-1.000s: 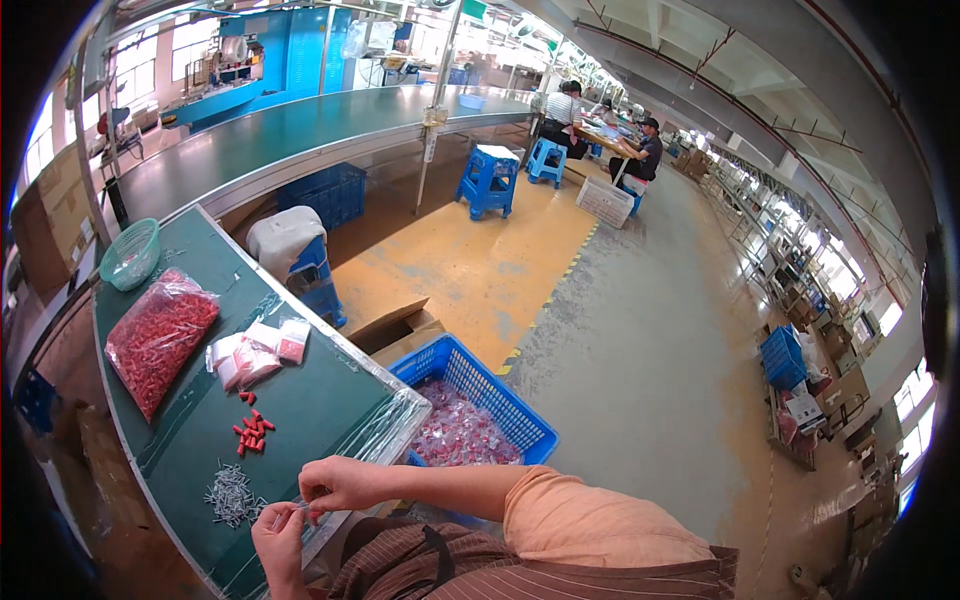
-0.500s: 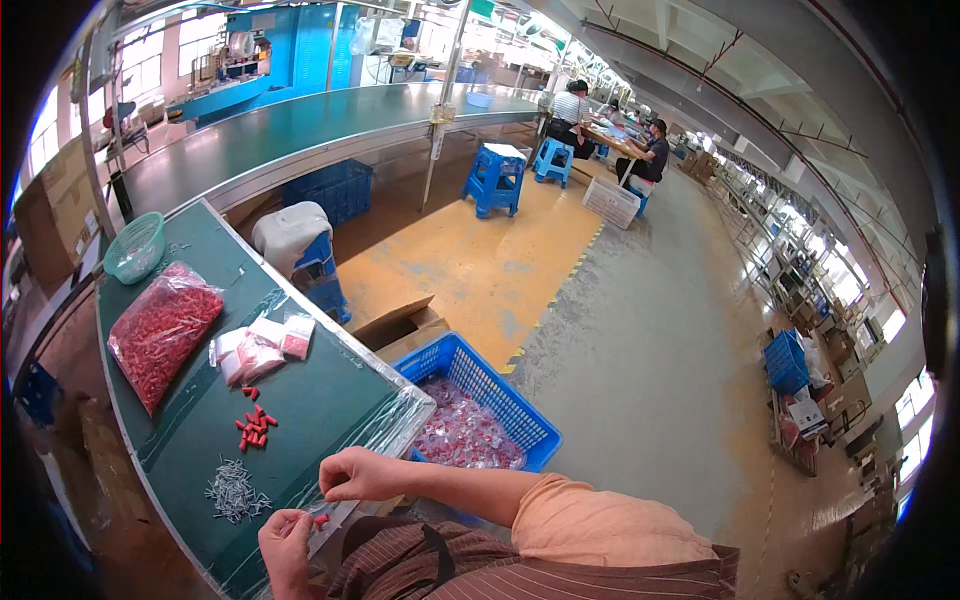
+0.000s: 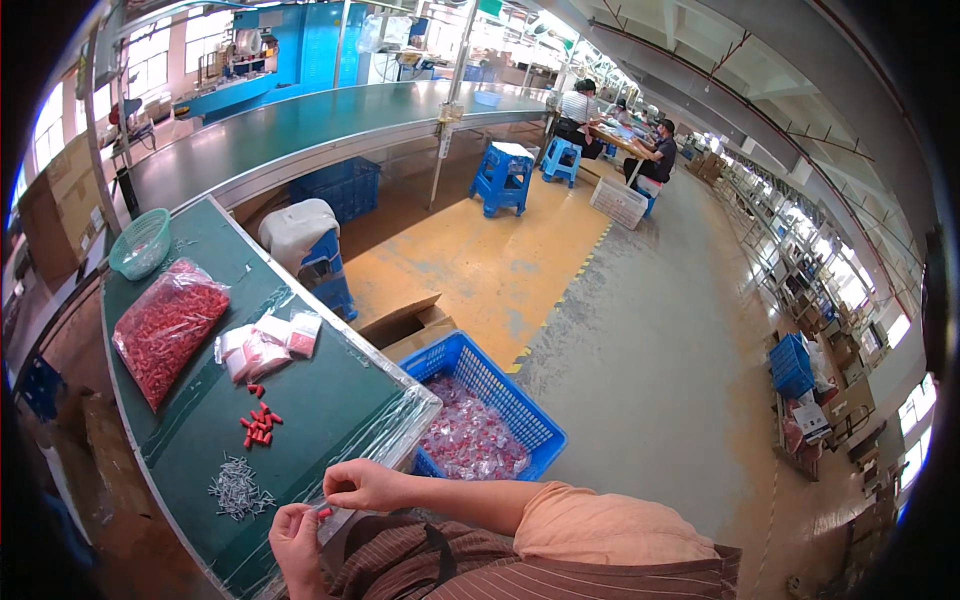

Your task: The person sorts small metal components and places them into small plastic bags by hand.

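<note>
At the table's near corner my left hand [image 3: 294, 538] is closed in a pinch, with a small red plastic plug [image 3: 325, 513] at its fingertips. My right hand [image 3: 358, 486] is just beside it, thumb and fingers pressed together; whatever they grip is too small to make out. Close to my left hand lies a pile of small grey metal screws [image 3: 240, 488]. Beyond it are several loose red plugs [image 3: 261, 425]. Farther back are small clear packets with pale inserts [image 3: 262, 348] and a large clear bag full of red plugs [image 3: 170, 330].
A green basket [image 3: 140, 246] stands at the far end of the green table [image 3: 330, 400]. Against the table's right side is a blue crate [image 3: 545, 436] of filled clear packets, near an open carton [image 3: 408, 325]. Blue stools [image 3: 500, 180] and seated people are farther off.
My hands stay close together at the table corner, the right one still pinched beside the left. The whole view has shifted slightly; the piles and bags look the same.
</note>
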The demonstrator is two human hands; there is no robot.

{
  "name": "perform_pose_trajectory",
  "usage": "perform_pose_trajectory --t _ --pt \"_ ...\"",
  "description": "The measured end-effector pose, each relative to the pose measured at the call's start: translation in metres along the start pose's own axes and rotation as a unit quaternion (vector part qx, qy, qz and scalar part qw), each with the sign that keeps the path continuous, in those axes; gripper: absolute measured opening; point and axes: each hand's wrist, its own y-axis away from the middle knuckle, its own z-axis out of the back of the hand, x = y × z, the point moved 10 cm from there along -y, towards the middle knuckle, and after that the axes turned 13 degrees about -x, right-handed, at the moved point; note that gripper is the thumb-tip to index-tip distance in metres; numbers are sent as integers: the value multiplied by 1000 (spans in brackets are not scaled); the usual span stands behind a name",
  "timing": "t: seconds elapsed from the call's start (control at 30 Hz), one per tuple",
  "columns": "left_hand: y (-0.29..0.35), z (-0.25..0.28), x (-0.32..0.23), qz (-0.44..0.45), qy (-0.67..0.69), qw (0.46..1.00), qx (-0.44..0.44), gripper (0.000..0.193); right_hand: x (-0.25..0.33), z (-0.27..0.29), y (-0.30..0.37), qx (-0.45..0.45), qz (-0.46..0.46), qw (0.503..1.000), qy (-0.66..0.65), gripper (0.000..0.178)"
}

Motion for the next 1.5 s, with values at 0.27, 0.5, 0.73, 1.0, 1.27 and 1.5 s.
perform_pose_trajectory --t 0.27,0.5,0.73,1.0,1.27,1.5 --pt "-1 4 -2 -21 13 1000 -5 4 -5 0 0 -11 -14 999 -31 9" --pt "0 1 -2 -16 28 999 0 4 -13 -2 -2 -29 -16 996 -85 7" --pt "1 -2 2 -10 24 1000 11 6 -8 3 0 -46 4 995 -86 7" --pt "5 0 -3 7 32 999 -13 4 -6 3 3 -43 2 997 -67 6" --pt "8 -8 -4 8 14 1000 0 3 -5 -3 3 -18 -1 997 -78 7" --pt "9 -17 3 8 28 999 18 4 -13 -4 5 6 3 998 -66 8"
